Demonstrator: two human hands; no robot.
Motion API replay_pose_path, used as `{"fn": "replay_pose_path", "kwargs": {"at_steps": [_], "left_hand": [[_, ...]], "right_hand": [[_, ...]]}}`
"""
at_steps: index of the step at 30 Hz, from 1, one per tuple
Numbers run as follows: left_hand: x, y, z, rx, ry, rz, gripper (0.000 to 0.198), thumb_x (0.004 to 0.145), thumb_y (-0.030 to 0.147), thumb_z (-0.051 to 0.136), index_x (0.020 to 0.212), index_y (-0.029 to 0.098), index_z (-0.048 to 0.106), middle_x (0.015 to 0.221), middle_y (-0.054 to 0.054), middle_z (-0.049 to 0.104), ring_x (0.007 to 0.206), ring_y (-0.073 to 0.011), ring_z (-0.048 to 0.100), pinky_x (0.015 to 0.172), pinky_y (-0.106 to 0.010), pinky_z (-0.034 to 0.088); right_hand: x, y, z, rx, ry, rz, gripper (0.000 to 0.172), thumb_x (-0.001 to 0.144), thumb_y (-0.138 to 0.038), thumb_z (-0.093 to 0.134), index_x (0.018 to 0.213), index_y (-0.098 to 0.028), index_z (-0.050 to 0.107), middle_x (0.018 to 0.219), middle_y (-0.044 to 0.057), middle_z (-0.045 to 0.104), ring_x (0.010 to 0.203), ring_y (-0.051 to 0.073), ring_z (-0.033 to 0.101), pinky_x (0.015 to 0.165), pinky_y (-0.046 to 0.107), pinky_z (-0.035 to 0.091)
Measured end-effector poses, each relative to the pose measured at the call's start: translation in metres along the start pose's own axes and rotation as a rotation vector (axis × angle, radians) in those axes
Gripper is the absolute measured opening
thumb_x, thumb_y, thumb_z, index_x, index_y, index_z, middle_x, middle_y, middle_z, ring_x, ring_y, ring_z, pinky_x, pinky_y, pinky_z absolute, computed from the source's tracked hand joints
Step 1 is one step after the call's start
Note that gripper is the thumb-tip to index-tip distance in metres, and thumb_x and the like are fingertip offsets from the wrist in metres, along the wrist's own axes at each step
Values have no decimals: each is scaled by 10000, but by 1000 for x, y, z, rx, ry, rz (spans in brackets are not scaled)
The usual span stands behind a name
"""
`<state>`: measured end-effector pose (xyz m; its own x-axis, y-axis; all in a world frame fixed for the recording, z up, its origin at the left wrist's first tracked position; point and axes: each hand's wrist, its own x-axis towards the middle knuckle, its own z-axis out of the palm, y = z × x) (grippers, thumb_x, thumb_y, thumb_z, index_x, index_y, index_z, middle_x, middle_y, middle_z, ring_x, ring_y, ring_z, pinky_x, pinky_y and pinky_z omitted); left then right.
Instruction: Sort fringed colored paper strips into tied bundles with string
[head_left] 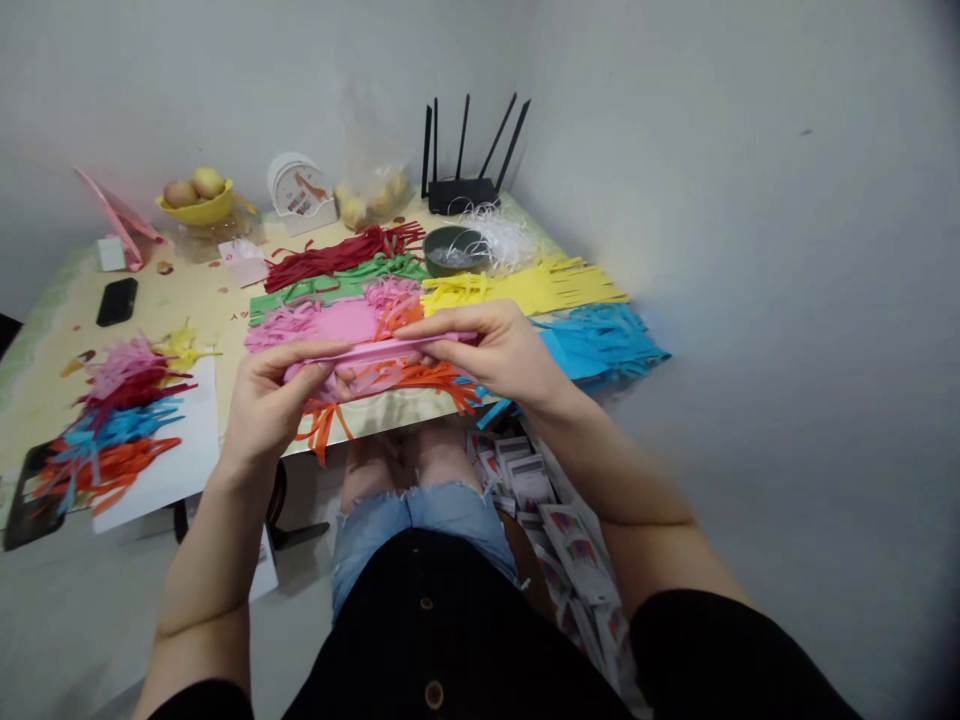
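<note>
I hold a pink fringed paper strip flat between both hands, above the near table edge. My left hand pinches its left end, fingers closed. My right hand grips its right end, fingers curled round it. Beneath the strip lie pink fringed paper and orange fringed paper, its strands hanging over the edge. Green fringed paper, red fringed paper, yellow fringed paper and blue fringed paper are spread across the table behind.
Left, a bunch of mixed coloured tassels lies on white paper. Further back are a black phone, a yellow fruit bowl, a grey bowl, a black router. Printed packets are heaped by my right knee.
</note>
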<state>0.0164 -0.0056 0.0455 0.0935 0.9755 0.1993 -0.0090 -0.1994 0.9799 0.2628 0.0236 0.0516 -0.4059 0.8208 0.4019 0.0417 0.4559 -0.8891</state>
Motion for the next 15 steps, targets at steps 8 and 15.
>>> {"fn": "replay_pose_path", "kwargs": {"at_steps": [8, 15], "left_hand": [[-5, 0, 6, -91, 31, 111, 51, 769, 184, 730, 729, 177, 760, 642, -20, 689, 566, -131, 648, 645, -267, 572], [-8, 3, 6, 295, 22, 201, 259, 828, 315, 724, 646, 180, 599, 629, -16, 638, 629, -143, 634, 635, -258, 503]], "right_hand": [[0, 10, 9, 98, 46, -78, 221, 797, -140, 582, 834, -160, 799, 789, 28, 772, 691, 110, 691, 660, 213, 553], [-3, 6, 7, -192, 8, -238, 198, 893, -277, 603, 808, -155, 734, 797, 54, 749, 733, 140, 675, 703, 258, 520]]}}
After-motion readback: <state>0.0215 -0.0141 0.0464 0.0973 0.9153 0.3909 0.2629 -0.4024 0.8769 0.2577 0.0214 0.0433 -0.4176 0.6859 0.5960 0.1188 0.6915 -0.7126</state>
